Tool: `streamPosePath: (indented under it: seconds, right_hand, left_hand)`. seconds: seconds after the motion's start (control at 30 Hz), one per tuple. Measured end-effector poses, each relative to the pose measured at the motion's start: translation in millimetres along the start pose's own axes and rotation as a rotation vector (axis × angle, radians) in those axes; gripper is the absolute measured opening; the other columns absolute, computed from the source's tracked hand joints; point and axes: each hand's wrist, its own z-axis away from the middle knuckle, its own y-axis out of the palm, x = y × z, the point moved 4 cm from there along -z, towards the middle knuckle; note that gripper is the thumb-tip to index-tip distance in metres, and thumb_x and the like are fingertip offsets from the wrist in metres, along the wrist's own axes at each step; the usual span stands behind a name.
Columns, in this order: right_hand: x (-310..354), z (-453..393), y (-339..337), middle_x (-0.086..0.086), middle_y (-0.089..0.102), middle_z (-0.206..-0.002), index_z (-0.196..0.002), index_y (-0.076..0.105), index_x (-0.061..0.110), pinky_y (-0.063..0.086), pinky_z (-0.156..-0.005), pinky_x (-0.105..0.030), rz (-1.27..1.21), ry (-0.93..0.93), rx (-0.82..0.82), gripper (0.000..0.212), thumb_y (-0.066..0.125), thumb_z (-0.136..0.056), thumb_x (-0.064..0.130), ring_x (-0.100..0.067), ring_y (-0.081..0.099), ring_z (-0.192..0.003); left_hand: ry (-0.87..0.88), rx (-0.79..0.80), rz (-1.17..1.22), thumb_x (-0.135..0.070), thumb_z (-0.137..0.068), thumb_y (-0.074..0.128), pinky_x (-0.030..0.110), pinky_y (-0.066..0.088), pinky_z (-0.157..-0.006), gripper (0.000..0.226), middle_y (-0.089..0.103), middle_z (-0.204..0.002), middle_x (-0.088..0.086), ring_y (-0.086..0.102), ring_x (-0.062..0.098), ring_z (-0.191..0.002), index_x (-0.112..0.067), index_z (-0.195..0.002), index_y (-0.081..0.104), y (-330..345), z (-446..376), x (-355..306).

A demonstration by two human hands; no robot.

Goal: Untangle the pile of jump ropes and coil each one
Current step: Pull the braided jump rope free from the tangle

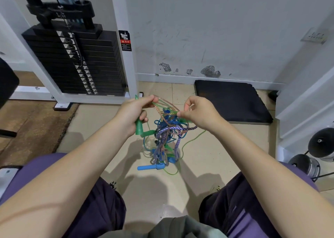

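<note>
Above the pale tiled floor (101, 122), between two knees, a tangled pile of jump ropes (166, 134) is held up by two bare hands. A green handle (139, 127) is gripped in the left hand (132, 111), with the fingers curled round it, and thin green and clear pinkish cords are pinched at the fingertips of the same hand. A strand of green cord is pinched between thumb and finger of the right hand (197, 113), and the other fingers are curled in. From the hands the knot hangs down: blue cords, a purple and white braided rope (178, 142), and a thin green cord (191, 142) that trails out to the right. The bottom of the pile is rested on the floor, where a blue handle (150, 167) is laid flat. A black weight stack (79, 60) in a white frame is seen at the back left. A black mat (233, 100) is laid by the scuffed white wall (216, 30), and dumbbells (314, 152) are seen at the right edge.
</note>
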Motion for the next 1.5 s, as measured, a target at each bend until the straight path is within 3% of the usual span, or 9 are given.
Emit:
streamPosePath:
  seconds: [0.17,0.33,0.6,0.77,0.87,1.03,1.17,1.37,1.5]
  right_hand:
    - [-2,0,4,0.001,0.060,-0.057,-0.075,0.060,0.020,0.036,-0.048,-0.025,0.155,-0.041,0.057,0.018,0.076,-0.082,0.024,-0.012,0.046,-0.042]
    - [0,2,7,0.007,0.053,-0.051,-0.077,0.070,0.025,0.032,-0.049,-0.025,0.218,-0.078,0.099,0.011,0.078,-0.081,0.030,-0.011,0.046,-0.045]
    - [-7,-3,-2,0.007,0.065,-0.067,-0.071,0.074,0.020,0.041,-0.058,-0.025,0.195,-0.042,0.109,0.020,0.083,-0.074,0.037,-0.010,0.057,-0.062]
    - [-23,-8,-31,-0.002,0.063,-0.065,-0.075,0.066,0.014,0.045,-0.063,-0.026,0.005,0.009,-0.046,0.018,0.073,-0.088,0.025,-0.014,0.054,-0.060]
    - [-15,-2,-25,-0.009,0.067,-0.067,-0.075,0.062,0.015,0.052,-0.068,-0.037,-0.160,-0.023,0.022,0.018,0.067,-0.092,0.014,-0.019,0.059,-0.060]
    - [1,8,-10,-0.008,0.068,-0.072,-0.080,0.063,0.013,0.050,-0.068,-0.038,-0.187,-0.102,0.148,0.012,0.068,-0.091,0.010,-0.021,0.059,-0.066]
    - [13,13,-5,-0.015,0.064,-0.077,-0.079,0.062,0.013,0.044,-0.067,-0.033,-0.212,-0.184,0.199,0.014,0.068,-0.089,0.006,-0.020,0.054,-0.069]
    - [3,5,-23,0.002,0.065,-0.071,-0.077,0.060,0.017,0.041,-0.053,-0.012,-0.125,-0.149,0.085,0.017,0.068,-0.091,0.011,-0.010,0.058,-0.061]
    - [-12,-2,-38,-0.003,0.065,-0.071,-0.076,0.058,0.016,0.048,-0.059,-0.024,-0.104,-0.075,-0.009,0.019,0.066,-0.091,0.009,-0.007,0.055,-0.053]
  left_hand:
    - [0.042,-0.019,-0.197,-0.018,-0.085,0.077,0.017,0.035,-0.040,0.009,0.069,-0.074,0.003,0.028,0.007,-0.034,-0.010,-0.090,0.074,-2,0,4]
    - [-0.025,0.235,-0.033,-0.028,-0.085,0.070,0.019,0.041,-0.045,0.019,0.071,-0.081,0.000,0.027,0.005,-0.032,-0.009,-0.086,0.068,13,5,4]
    - [0.013,0.163,-0.462,-0.031,-0.088,0.074,0.019,0.032,-0.037,0.018,0.048,-0.042,0.001,0.035,0.010,-0.036,-0.019,-0.076,0.075,11,7,6]
    - [0.005,0.024,-0.507,-0.030,-0.091,0.070,0.018,0.033,-0.040,0.023,0.073,-0.073,0.003,0.038,0.009,-0.043,-0.013,-0.076,0.068,-3,2,3]
    - [0.059,-0.092,-0.490,-0.031,-0.084,0.079,0.019,0.040,-0.043,0.021,0.073,-0.092,0.004,0.057,0.014,-0.067,-0.011,-0.084,0.071,-6,2,2]
    - [0.369,-0.013,-0.602,-0.033,-0.077,0.084,0.023,0.048,-0.076,0.025,0.071,-0.105,-0.012,0.066,0.007,-0.099,-0.028,-0.100,0.073,9,8,-11]
    - [0.248,0.309,-0.773,-0.029,-0.073,0.087,0.009,0.043,-0.070,0.031,0.071,-0.089,-0.017,0.061,-0.008,-0.076,-0.024,-0.100,0.075,28,14,6]
    - [0.188,0.152,-0.834,-0.031,-0.073,0.087,0.024,0.045,-0.068,0.018,0.071,-0.074,-0.004,0.058,0.008,-0.070,-0.021,-0.071,0.072,10,2,-3]
    - [0.185,0.004,-0.884,-0.035,-0.079,0.082,0.024,0.038,-0.054,0.027,0.063,-0.067,-0.001,0.050,0.011,-0.059,-0.015,-0.071,0.067,-5,-2,-7]
